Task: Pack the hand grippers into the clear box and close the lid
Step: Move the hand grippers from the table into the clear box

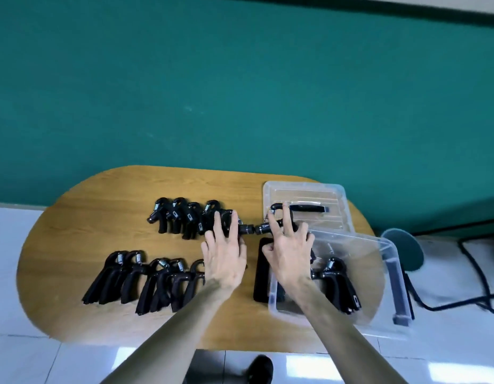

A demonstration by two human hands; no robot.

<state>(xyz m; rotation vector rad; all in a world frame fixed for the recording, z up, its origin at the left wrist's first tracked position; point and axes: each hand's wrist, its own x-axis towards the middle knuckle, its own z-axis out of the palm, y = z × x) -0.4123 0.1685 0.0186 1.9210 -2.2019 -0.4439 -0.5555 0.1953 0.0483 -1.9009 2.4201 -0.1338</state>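
Hand grippers mostly unpacked: far row (184,217) and near row (146,281) lie on the wooden table (74,217), fanned out for easy picking. Head view: left hand (225,259) closes on a gripper (229,220) at the far row's end; right hand (288,252) grasps another gripper (276,221) beside the clear box (389,261). One gripper (340,284) already inside. Lid (304,189) lies flat behind the box, leaving the opening free.

Clear box (389,261) open on top, lid (304,195) behind, gripper rows (146,281) crowding table's (74,217) left
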